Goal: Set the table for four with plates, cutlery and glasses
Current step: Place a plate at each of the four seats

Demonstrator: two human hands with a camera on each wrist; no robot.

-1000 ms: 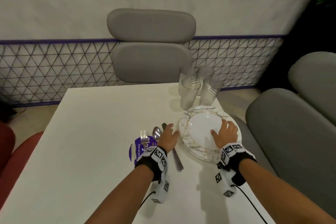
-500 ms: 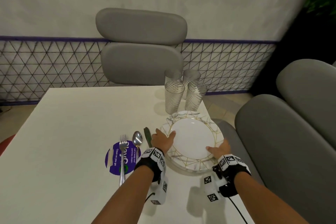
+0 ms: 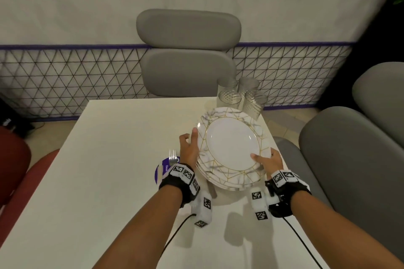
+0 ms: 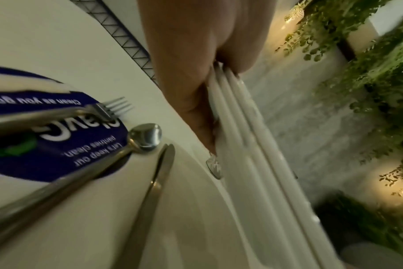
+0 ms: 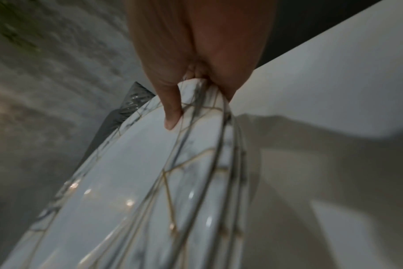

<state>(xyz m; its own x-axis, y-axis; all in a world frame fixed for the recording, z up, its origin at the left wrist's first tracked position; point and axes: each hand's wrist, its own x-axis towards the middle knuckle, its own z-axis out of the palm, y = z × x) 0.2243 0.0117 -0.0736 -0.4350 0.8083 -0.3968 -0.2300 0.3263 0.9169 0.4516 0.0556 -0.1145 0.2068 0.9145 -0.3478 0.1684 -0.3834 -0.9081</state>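
A stack of white marble-patterned plates [image 3: 231,144] with gold lines hangs tilted just above the white table [image 3: 109,159], casting a shadow on it. My left hand [image 3: 189,148] grips its left rim, and the left wrist view shows the stacked plate edges [image 4: 242,136] against my palm [image 4: 189,72]. My right hand [image 3: 267,162] grips the near right rim, thumb [image 5: 173,111] on the top plate [image 5: 127,182]. Several clear glasses [image 3: 240,98] stand behind the plates. A fork [image 4: 113,109], spoon [image 4: 145,136] and knife [image 4: 159,172] lie left of the stack.
The fork [image 3: 173,157] and spoon rest across a round purple sticker [image 3: 160,172] on the table. A grey chair [image 3: 188,50] stands at the far side, grey seats [image 3: 349,159] at the right, a red seat [image 3: 13,170] at the left. Plants [image 4: 368,91] hang on the right wall.
Both hands went from resting on the plates to gripping the stack's rims, and the stack has come up off the table, tilted. The cutlery and glasses have stayed put.
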